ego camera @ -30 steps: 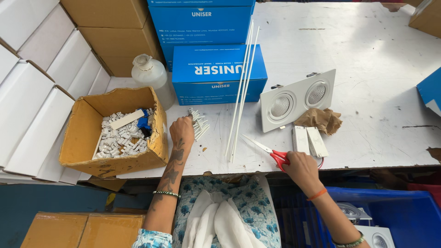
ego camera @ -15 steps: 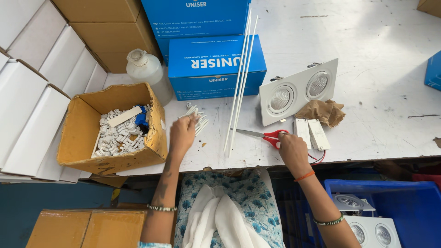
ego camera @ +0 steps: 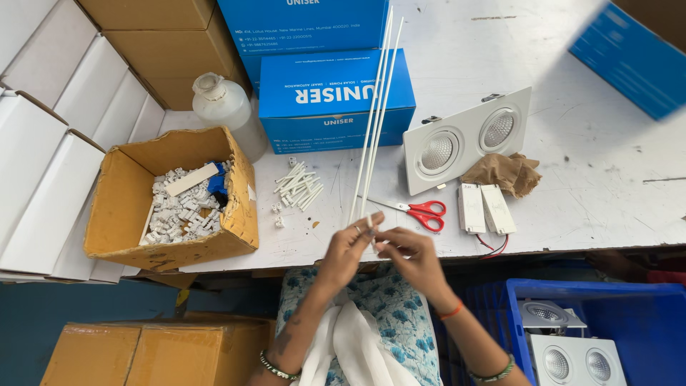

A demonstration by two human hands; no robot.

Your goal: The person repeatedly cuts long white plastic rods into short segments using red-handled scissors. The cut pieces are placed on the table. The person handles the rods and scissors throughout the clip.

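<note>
While both hands meet at the lower centre of the frame, just over the near edge of the tabletop (ego camera: 572, 157), the left hand (ego camera: 350, 246) has its fingertips pinched together around the near ends of the thin white rods (ego camera: 377, 114). The right hand (ego camera: 411, 254) is curled right beside it, its fingers closed on a small white piece that touches the same rod ends; what that piece is cannot be told. The rods run from the hands up the middle of the frame, leaning over the blue carton (ego camera: 336, 96) in the upper centre.

Just right of the hands lie red-handled scissors (ego camera: 418, 211), and further right two small white driver boxes (ego camera: 484, 209) with red leads. Above those sits a white twin downlight fitting (ego camera: 468, 139), with a crumpled brown paper (ego camera: 504, 174) touching its lower right corner. Left of the hands is a small heap of short white sleeves (ego camera: 296, 189), with a few tiny white connectors beside it. At the left of the frame an open cardboard box (ego camera: 121, 207) holds many white connectors, and a translucent plastic bottle (ego camera: 221, 107) stands behind it. At the lower right a blue crate (ego camera: 643, 314) holds more white fittings.
</note>
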